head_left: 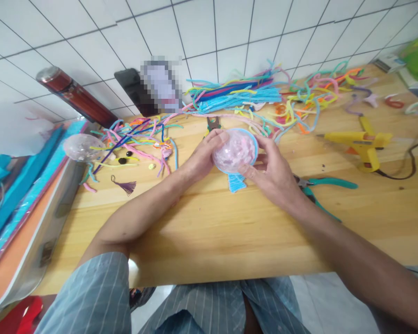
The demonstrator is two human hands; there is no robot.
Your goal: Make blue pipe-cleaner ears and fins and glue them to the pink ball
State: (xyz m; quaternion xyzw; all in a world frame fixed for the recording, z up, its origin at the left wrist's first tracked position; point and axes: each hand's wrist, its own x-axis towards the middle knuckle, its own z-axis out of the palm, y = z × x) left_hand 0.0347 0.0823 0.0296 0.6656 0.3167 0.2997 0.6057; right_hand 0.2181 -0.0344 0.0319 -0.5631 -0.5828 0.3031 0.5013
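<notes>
A clear, round ball (pixel 236 150) with pinkish-white bits inside and a light blue rim is held above the wooden table. My left hand (pixel 207 155) grips its left side, with the thumb on top. On the right side, my right hand (pixel 273 169) has its thumb at the lower edge and its other fingers partly behind the ball. A blue fuzzy strip (pixel 236 183) hangs below the ball. Dark-handled pliers (pixel 213 124) lie just beyond my left hand. Teal-handled pliers (pixel 329 183) lie beside my right wrist.
Pipe cleaners (pixel 240 95) spread along the tiled wall. A yellow glue gun (pixel 367 141) with a cord lies right. A red flask (pixel 76 97), a dark phone (pixel 135 90), another clear ball (pixel 81 147) and a purple tassel (pixel 127 186) are left. An orange-lined case (pixel 28 232) borders the table.
</notes>
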